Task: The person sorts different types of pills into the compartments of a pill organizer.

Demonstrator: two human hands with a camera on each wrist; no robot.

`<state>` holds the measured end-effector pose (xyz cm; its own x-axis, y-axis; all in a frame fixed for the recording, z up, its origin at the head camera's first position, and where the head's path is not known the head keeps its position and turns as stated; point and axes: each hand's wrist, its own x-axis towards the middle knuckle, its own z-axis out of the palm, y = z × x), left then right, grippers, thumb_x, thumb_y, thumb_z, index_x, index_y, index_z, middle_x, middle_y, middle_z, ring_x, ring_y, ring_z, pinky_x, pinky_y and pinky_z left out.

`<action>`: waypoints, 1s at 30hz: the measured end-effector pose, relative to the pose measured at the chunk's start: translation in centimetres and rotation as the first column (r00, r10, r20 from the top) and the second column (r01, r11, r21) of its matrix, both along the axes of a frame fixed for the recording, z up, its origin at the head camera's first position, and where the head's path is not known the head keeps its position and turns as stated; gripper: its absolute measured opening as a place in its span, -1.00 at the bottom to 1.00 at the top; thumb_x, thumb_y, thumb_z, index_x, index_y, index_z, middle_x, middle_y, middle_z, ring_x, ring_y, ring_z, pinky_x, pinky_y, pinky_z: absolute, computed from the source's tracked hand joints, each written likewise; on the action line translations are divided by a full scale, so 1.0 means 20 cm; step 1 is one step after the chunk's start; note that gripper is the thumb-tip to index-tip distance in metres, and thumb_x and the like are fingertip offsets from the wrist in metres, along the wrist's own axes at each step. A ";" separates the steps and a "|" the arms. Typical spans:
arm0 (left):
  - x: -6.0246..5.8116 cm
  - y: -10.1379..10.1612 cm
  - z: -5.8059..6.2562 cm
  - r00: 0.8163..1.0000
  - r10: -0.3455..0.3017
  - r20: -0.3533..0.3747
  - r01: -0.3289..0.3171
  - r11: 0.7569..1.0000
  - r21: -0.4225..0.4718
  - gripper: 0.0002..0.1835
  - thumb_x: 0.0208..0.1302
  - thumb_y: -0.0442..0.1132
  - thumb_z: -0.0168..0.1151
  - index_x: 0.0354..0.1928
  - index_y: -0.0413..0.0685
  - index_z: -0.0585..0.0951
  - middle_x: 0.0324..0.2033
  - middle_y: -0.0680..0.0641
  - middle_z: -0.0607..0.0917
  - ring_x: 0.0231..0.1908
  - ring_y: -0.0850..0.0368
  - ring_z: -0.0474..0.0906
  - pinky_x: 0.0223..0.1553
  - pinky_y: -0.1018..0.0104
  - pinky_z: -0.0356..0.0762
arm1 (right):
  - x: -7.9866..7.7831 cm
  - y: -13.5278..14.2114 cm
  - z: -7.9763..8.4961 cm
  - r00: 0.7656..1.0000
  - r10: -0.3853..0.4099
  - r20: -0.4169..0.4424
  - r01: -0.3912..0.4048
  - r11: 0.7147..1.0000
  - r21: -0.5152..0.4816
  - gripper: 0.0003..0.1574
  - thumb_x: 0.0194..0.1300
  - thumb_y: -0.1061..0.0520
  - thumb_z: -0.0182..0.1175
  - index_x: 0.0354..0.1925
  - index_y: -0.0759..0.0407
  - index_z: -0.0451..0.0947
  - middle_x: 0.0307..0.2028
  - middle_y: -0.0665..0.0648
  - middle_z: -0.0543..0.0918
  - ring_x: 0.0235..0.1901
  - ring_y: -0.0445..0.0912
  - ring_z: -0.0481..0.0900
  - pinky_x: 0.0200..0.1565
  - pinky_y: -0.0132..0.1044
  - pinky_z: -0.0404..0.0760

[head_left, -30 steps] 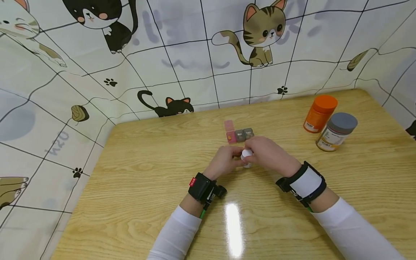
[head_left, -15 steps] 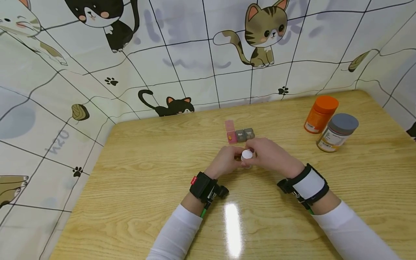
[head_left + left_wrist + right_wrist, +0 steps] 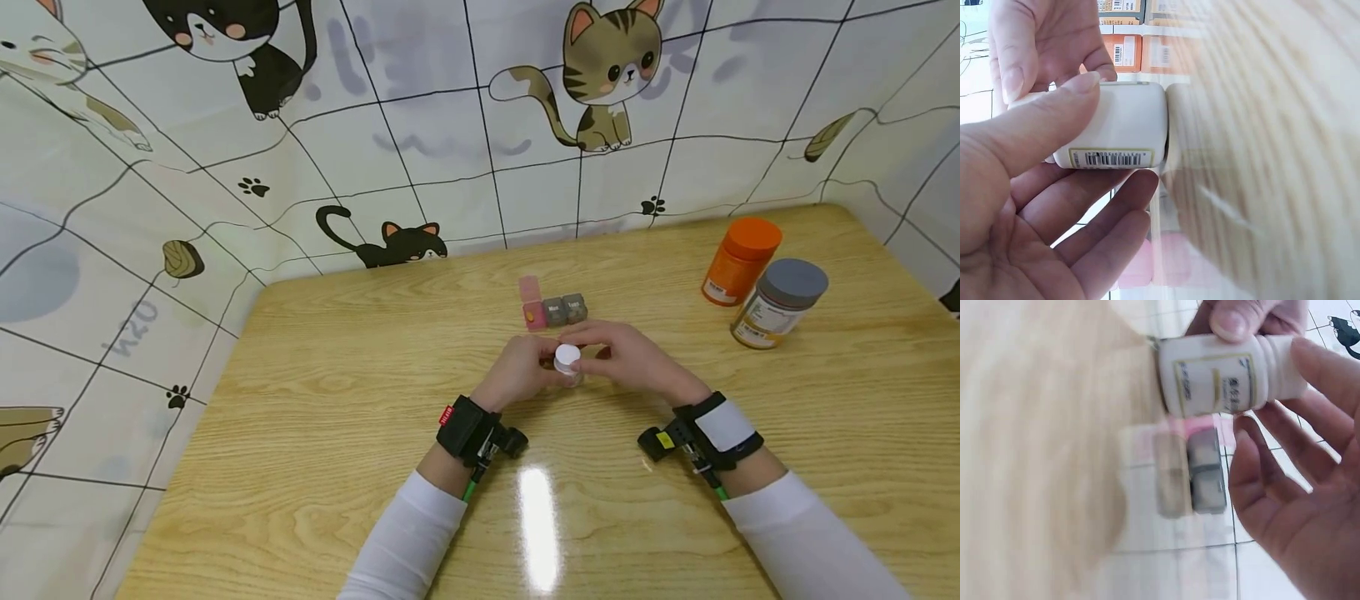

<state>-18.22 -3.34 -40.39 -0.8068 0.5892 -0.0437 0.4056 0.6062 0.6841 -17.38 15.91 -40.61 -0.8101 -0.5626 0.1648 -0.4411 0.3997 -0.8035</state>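
A small white pill bottle (image 3: 1200, 381) stands upright on the table, its barcode label facing the left wrist camera. My left hand (image 3: 517, 377) holds the bottle's body between thumb and fingers. At the top, my right hand (image 3: 637, 358) has its thumb and fingers around the white cap (image 3: 567, 356), which sits on the bottle. Just behind the hands lies a pill organizer (image 3: 555, 312) with one pink and two grey compartments. Its pink lid (image 3: 529, 288) is raised, and a small orange-yellow piece shows in that compartment.
At the back right of the wooden table (image 3: 360, 467) stand an orange bottle (image 3: 738, 265) and a clear jar (image 3: 777, 307) with a grey lid. A cat-printed sheet (image 3: 420, 142) rises behind the table.
The right hand has loosened and spread its fingers about the cap, its wrist turning and shifting slightly right. The left hand keeps holding the pill bottle in place.
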 end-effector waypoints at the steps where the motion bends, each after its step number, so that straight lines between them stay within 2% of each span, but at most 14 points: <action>1: 0.00 0.00 0.00 1.000 -0.001 -0.003 0.001 1.000 0.000 -0.81 0.06 -0.18 0.37 -0.29 -0.04 0.61 -0.48 0.11 0.60 -0.48 0.28 0.36 -0.46 0.51 0.26 | 0.01 -0.01 -0.01 1.000 -0.024 0.001 0.024 1.000 -0.015 -0.65 0.17 0.22 0.24 -0.03 0.21 0.54 -0.02 0.20 0.54 -0.12 -0.03 0.45 -0.24 -0.16 0.52; 6: 0.00 0.00 0.00 0.999 -0.003 -0.035 0.003 1.000 -0.001 -0.84 0.04 -0.18 0.39 -0.32 -0.01 0.64 -0.48 0.11 0.62 -0.48 0.31 0.37 -0.46 0.51 0.26 | 0.04 -0.06 -0.03 0.985 -0.170 0.019 0.171 0.982 -0.081 -0.82 0.11 0.20 0.31 -0.29 0.17 0.52 -0.22 0.12 0.57 -0.21 -0.05 0.45 -0.30 -0.16 0.49; 9: 0.00 0.00 0.00 0.998 0.000 -0.060 0.000 1.000 0.002 -0.86 0.03 -0.20 0.39 -0.35 -0.02 0.64 -0.48 0.10 0.63 -0.48 0.32 0.39 -0.44 0.50 0.27 | 0.06 -0.09 -0.03 0.974 -0.224 0.029 0.226 0.971 -0.079 -0.79 0.12 0.16 0.31 -0.36 0.18 0.46 -0.23 0.15 0.56 -0.20 -0.02 0.47 -0.28 -0.14 0.48; 12: 0.00 0.00 -0.01 0.997 -0.001 -0.071 0.001 1.000 0.011 -0.87 0.05 -0.22 0.38 -0.36 -0.04 0.64 -0.48 0.07 0.63 -0.47 0.31 0.40 -0.43 0.50 0.28 | 0.08 -0.09 -0.01 0.972 -0.231 0.045 0.233 0.971 -0.051 -0.67 0.14 0.11 0.30 -0.21 0.26 0.44 -0.12 0.24 0.53 -0.12 0.06 0.47 -0.22 -0.09 0.50; 16: 0.00 0.00 -0.01 0.998 -0.006 -0.065 0.008 1.000 0.020 -0.86 0.06 -0.22 0.37 -0.33 -0.06 0.64 -0.47 0.07 0.63 -0.46 0.31 0.41 -0.43 0.50 0.31 | 0.08 -0.06 0.00 0.984 -0.172 0.046 0.173 0.984 -0.026 -0.37 0.18 0.13 0.26 0.15 0.35 0.30 0.09 0.35 0.41 0.02 0.15 0.39 -0.10 0.05 0.47; 19: 0.00 0.00 -0.01 0.998 -0.005 -0.055 0.006 1.000 0.022 -0.85 0.05 -0.22 0.38 -0.33 -0.07 0.64 -0.46 0.07 0.64 -0.45 0.32 0.43 -0.42 0.49 0.32 | 0.07 -0.05 0.00 0.992 -0.122 -0.010 0.122 0.992 -0.009 -0.40 0.21 0.20 0.21 0.17 0.36 0.31 0.12 0.36 0.39 0.05 0.16 0.36 -0.08 0.10 0.45; 21: 0.00 0.00 -0.01 0.998 -0.003 -0.056 0.004 1.000 0.021 -0.85 0.05 -0.22 0.38 -0.33 -0.06 0.64 -0.46 0.07 0.64 -0.46 0.32 0.43 -0.42 0.50 0.32 | 0.07 -0.06 -0.01 0.991 -0.122 -0.060 0.122 0.992 0.001 -0.51 0.19 0.24 0.22 0.09 0.33 0.42 0.05 0.32 0.47 0.02 0.13 0.39 -0.08 0.09 0.46; 23: 0.00 0.01 -0.01 0.998 0.001 -0.056 0.000 1.000 0.022 -0.86 0.04 -0.22 0.38 -0.34 -0.05 0.65 -0.47 0.08 0.64 -0.47 0.31 0.41 -0.43 0.50 0.30 | 0.07 -0.08 -0.01 0.982 -0.156 -0.102 0.158 0.987 0.014 -0.67 0.16 0.22 0.25 -0.07 0.26 0.54 -0.07 0.26 0.54 -0.04 0.09 0.44 -0.12 0.05 0.48; 26: 0.00 0.01 -0.01 0.998 0.005 -0.059 -0.004 1.000 0.026 -0.88 0.04 -0.22 0.39 -0.37 -0.03 0.65 -0.50 0.10 0.62 -0.49 0.30 0.36 -0.45 0.50 0.26 | 0.09 -0.10 0.00 0.968 -0.225 -0.109 0.227 0.974 0.011 -0.85 0.11 0.18 0.31 -0.32 0.18 0.54 -0.24 0.16 0.58 -0.18 0.01 0.49 -0.19 -0.05 0.47; 30: 0.01 0.01 -0.01 0.998 0.016 -0.062 -0.015 0.999 0.031 -0.91 0.03 -0.24 0.39 -0.44 -0.03 0.64 -0.53 0.10 0.61 -0.54 0.28 0.31 -0.48 0.50 0.21 | 0.10 -0.13 0.00 0.954 -0.287 -0.081 0.289 0.957 0.008 -0.76 0.09 0.15 0.33 -0.48 0.14 0.42 -0.36 0.11 0.54 -0.32 -0.05 0.44 -0.33 -0.18 0.39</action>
